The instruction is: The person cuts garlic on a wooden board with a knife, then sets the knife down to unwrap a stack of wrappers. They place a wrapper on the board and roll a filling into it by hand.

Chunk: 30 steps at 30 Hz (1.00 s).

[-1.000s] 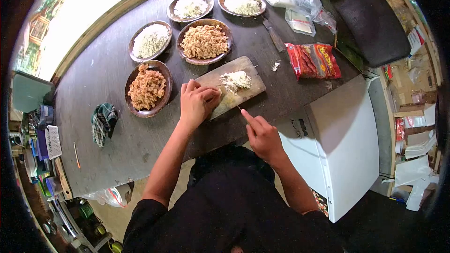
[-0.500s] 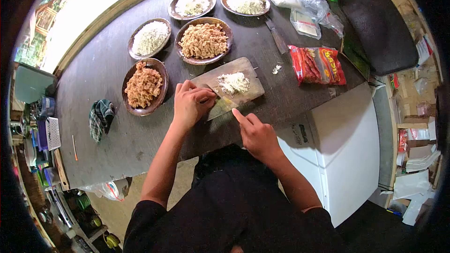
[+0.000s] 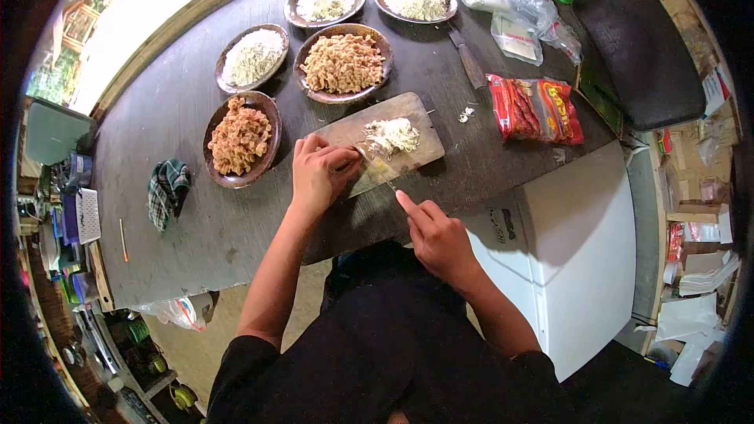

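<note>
A wooden cutting board [image 3: 428,141] lies near the table's front edge, with a loose pile of pale shredded food [image 3: 393,137] on it. My left hand [image 3: 320,173] is closed over the board's left part, its fingers bent down beside the blade; whatever they pinch is hidden. In my right hand [image 3: 438,239], just off the board's near edge, is a knife [image 3: 385,171]. The forefinger stretches along it, and the blade lies over the board beside my left fingertips. The handle is hidden in my palm.
Brown plates hold crispy golden pieces [image 3: 343,63] and pale crumbly food [image 3: 253,57]. Right of the board lie a second knife [image 3: 470,65], a red packet [image 3: 536,110] and clear plastic bags [image 3: 518,12]. A checked cloth [image 3: 168,192] lies left. A white appliance [image 3: 581,243] stands below the table's right edge.
My right hand has shifted slightly down and right, drawing the knife back a little. My left hand stays nearly in place. The camera view has tilted slightly.
</note>
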Each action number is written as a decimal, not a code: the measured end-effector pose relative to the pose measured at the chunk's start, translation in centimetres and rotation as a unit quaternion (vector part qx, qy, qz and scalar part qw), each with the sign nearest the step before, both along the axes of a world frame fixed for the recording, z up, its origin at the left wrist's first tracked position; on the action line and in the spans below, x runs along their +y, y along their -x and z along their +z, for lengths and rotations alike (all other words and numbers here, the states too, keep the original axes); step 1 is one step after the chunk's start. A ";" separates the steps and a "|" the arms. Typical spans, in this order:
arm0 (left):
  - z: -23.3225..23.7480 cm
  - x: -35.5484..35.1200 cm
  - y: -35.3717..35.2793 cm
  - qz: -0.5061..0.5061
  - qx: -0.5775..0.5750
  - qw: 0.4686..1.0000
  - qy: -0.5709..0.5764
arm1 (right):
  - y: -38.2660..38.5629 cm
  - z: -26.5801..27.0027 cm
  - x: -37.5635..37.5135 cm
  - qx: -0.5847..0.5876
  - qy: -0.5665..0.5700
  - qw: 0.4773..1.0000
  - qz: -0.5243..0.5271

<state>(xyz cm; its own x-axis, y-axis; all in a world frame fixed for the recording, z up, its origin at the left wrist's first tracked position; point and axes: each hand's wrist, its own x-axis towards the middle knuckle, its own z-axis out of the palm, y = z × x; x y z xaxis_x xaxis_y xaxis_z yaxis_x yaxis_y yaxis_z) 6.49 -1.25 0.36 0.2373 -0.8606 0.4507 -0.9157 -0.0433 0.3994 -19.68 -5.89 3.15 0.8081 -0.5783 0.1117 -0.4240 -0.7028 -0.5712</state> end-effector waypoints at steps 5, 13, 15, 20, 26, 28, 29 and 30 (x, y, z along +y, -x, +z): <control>0.2 -0.1 0.2 0.000 -0.003 1.000 0.002 | -1.3 -0.8 -0.4 0.009 0.025 1.000 -0.003; 0.0 0.0 0.1 -0.003 -0.006 1.000 0.010 | -0.3 -1.1 -0.4 -0.029 0.013 0.999 -0.020; 0.1 0.0 0.3 0.003 0.000 1.000 0.012 | 0.1 -0.6 -0.1 -0.022 0.010 1.000 -0.010; -0.1 0.1 0.0 0.000 -0.005 1.000 0.005 | -0.2 -0.5 0.1 -0.019 0.001 1.000 0.003; 0.0 0.1 0.1 0.002 -0.003 1.000 0.003 | -1.4 -1.3 -0.3 0.004 0.032 0.999 0.000; 0.1 0.2 0.1 0.004 -0.002 1.000 -0.003 | -1.5 -1.2 -0.3 0.011 0.034 0.999 -0.006; 0.2 0.1 0.2 0.005 -0.006 1.000 0.001 | -1.3 -1.2 -0.3 0.010 0.034 0.999 -0.006; 0.3 0.0 0.2 0.006 -0.009 1.000 0.004 | -1.1 -1.2 -0.3 0.004 0.032 0.999 -0.013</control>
